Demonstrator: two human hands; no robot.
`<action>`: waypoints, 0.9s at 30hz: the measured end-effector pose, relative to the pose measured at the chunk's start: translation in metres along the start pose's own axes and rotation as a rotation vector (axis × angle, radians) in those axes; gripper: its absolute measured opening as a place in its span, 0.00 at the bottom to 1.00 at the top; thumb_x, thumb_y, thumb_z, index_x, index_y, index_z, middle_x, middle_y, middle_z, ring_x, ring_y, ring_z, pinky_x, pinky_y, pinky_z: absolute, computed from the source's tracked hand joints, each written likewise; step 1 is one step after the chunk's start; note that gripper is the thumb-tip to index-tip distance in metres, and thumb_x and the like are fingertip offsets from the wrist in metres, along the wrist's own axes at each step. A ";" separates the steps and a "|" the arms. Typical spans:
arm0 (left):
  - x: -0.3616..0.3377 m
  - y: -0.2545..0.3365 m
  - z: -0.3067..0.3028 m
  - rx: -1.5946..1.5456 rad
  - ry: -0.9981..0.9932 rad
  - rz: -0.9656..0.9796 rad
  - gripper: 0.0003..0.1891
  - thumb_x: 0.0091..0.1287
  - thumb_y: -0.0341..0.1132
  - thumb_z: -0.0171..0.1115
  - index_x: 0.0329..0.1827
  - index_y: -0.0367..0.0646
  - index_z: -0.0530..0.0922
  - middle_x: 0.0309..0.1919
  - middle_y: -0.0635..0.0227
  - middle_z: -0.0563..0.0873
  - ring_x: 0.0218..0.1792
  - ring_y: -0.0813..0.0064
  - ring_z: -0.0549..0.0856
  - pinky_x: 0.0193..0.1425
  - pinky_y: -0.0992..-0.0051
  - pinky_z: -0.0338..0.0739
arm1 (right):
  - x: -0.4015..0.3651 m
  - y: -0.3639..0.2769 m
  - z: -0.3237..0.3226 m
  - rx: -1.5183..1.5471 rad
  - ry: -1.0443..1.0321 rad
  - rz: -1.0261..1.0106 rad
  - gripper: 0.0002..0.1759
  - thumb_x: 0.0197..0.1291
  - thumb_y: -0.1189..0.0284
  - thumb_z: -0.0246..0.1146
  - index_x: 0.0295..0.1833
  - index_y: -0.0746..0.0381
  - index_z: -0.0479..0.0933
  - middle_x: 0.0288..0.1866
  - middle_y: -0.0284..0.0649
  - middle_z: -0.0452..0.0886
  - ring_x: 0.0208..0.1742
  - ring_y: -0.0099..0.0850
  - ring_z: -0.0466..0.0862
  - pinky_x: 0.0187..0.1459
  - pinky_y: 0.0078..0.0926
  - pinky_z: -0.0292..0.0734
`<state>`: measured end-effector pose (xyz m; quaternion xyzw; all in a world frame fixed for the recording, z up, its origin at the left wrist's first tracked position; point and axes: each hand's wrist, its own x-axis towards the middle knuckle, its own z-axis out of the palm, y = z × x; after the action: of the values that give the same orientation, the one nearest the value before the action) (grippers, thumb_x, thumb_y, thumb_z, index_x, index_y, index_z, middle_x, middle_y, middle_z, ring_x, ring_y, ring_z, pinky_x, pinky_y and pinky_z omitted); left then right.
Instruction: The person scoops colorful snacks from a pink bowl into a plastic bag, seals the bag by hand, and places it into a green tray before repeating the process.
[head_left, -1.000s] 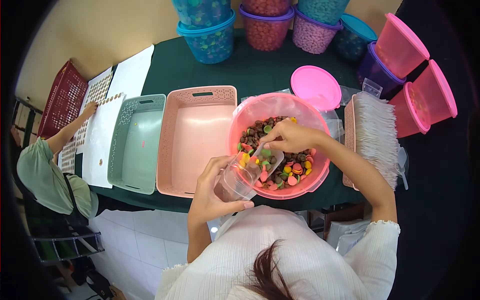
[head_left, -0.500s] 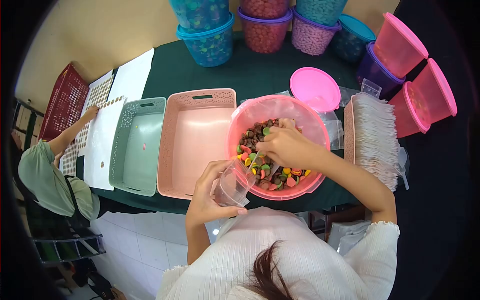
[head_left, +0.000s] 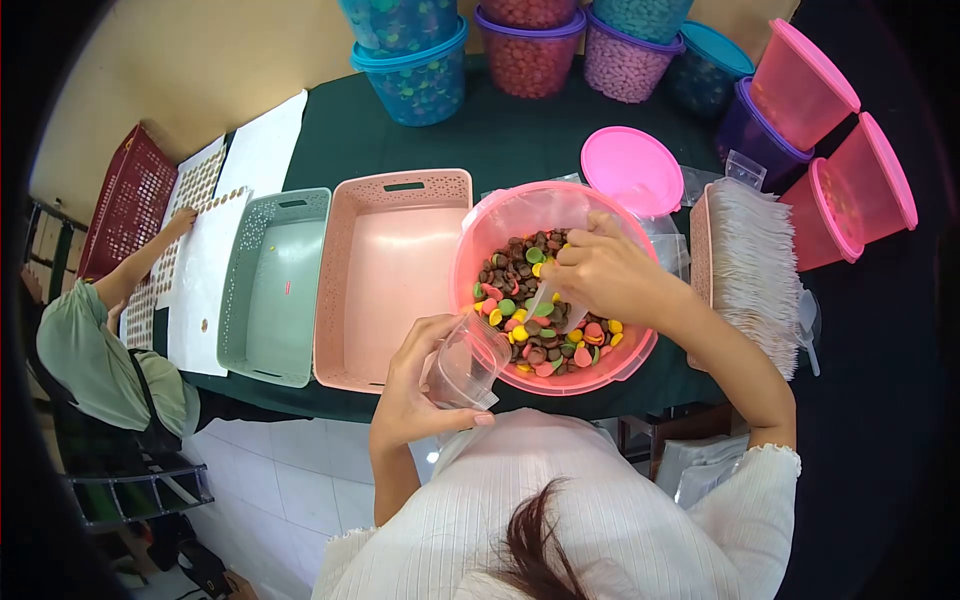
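My left hand is wrapped round a clear plastic cup, tilted at the front left rim of a round pink tub. No candy shows inside the cup. Brown, yellow, green and pink candy discs cover the tub's bottom. Over them, my right hand is closed on a clear plastic scoop, whose bowl dips among the discs. The fingers hide most of its handle.
Left of the tub stand a pink basket and a green basket. A pink lid lies behind it; stacked packets are at right. Lidded tubs line the back. Another person's hand touches white sheets at far left.
My right hand has moved slightly right and toward me inside the tub, and the scoop has shifted right with it. My left hand and the cup have hardly moved.
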<state>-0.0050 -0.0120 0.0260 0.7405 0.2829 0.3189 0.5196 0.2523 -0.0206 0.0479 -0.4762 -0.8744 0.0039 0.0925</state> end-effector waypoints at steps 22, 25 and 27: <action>0.000 0.000 0.000 -0.009 -0.015 0.015 0.45 0.28 0.41 0.77 0.54 0.34 0.67 0.48 0.57 0.72 0.51 0.64 0.72 0.57 0.68 0.64 | 0.005 0.016 0.029 0.832 -0.230 0.155 0.12 0.55 0.70 0.55 0.43 0.60 0.78 0.26 0.39 0.78 0.26 0.30 0.73 0.41 0.36 0.61; 0.001 -0.001 0.000 -0.008 -0.002 0.009 0.46 0.27 0.41 0.77 0.54 0.35 0.68 0.47 0.58 0.72 0.51 0.64 0.72 0.56 0.68 0.64 | 0.008 0.017 0.026 0.899 -0.302 0.180 0.13 0.54 0.72 0.56 0.45 0.64 0.77 0.29 0.42 0.80 0.26 0.27 0.76 0.36 0.29 0.69; 0.001 -0.001 0.000 -0.001 0.006 0.008 0.46 0.27 0.42 0.77 0.54 0.35 0.68 0.47 0.58 0.72 0.51 0.64 0.72 0.56 0.68 0.64 | 0.007 0.019 0.033 0.972 -0.288 0.194 0.13 0.54 0.72 0.56 0.45 0.65 0.76 0.29 0.42 0.80 0.28 0.25 0.76 0.34 0.25 0.70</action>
<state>-0.0041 -0.0113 0.0255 0.7404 0.2816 0.3233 0.5177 0.2594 -0.0016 0.0149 -0.4517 -0.7273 0.4840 0.1809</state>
